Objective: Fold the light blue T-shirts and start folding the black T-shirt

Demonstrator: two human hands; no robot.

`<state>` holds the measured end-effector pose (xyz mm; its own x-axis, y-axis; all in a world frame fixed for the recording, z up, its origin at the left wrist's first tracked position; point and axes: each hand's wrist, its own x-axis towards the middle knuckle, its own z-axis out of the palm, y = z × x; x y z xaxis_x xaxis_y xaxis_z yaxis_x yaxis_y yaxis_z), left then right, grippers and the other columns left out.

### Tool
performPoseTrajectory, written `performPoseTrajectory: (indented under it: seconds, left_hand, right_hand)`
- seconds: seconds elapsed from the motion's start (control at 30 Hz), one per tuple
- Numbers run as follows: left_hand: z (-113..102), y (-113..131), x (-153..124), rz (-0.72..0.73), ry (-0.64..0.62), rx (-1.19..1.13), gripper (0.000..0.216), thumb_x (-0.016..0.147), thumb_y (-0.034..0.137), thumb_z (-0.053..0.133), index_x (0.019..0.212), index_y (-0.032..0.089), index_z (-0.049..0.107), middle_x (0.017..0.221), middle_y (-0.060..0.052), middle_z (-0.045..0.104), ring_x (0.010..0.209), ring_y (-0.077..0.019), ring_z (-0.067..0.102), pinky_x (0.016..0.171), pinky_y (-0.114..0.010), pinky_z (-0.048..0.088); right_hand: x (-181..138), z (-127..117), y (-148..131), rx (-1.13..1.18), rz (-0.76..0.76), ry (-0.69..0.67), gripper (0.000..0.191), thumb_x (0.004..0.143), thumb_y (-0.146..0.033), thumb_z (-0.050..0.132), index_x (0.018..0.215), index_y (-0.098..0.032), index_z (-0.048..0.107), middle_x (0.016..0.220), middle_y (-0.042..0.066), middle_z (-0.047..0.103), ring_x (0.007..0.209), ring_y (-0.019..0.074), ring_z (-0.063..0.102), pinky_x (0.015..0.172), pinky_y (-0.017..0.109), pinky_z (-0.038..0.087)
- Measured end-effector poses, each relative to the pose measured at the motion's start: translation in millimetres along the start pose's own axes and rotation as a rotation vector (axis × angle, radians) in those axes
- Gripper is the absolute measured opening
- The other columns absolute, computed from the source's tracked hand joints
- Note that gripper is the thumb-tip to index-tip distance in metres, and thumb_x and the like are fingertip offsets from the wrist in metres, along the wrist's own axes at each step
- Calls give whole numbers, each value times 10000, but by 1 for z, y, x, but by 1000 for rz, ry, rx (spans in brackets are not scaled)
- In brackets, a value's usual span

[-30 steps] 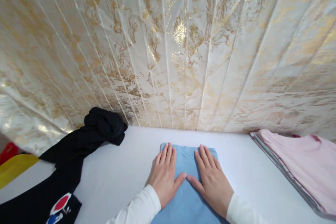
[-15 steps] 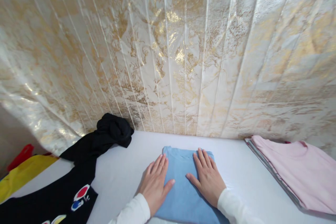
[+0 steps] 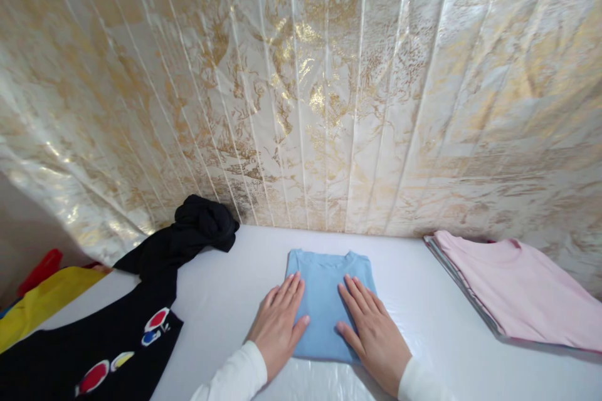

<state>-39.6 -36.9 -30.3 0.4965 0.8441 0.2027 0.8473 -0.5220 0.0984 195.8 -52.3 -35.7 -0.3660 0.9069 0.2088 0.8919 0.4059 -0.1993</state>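
A folded light blue shirt (image 3: 324,291) lies on the white table (image 3: 226,301), collar toward the wall. My left hand (image 3: 277,324) rests flat on its left edge, fingers stretched out and together. On the shirt's right half lies my right hand (image 3: 369,329), also flat with fingers extended. Neither hand holds anything. Both wrists wear white sleeves.
A black garment (image 3: 155,276) with red, blue and yellow print sprawls at the left. Yellow and red cloth (image 3: 42,291) lies at the far left. A folded pink shirt (image 3: 512,291) tops a stack at the right. A gold-patterned wall covering (image 3: 301,88) stands right behind the table.
Both hands have slid toward me and apart, from the shirt's middle to its near edges. The view has pulled back, so the shirt's near edge now shows.
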Motion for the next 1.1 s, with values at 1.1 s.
performPoseTrajectory:
  seconds: [1.1]
  left_hand:
    - [4,17,-35,287,9,111,770,943,427,427,1481,155,-52,1509,-91,237,1359,-239,294,1052,-336,313]
  right_hand:
    - [-31,-9,-1,-139,-431,121,657,902,-481,449,1467,-217,242,1431,77,409,1288,244,428,979,347,428]
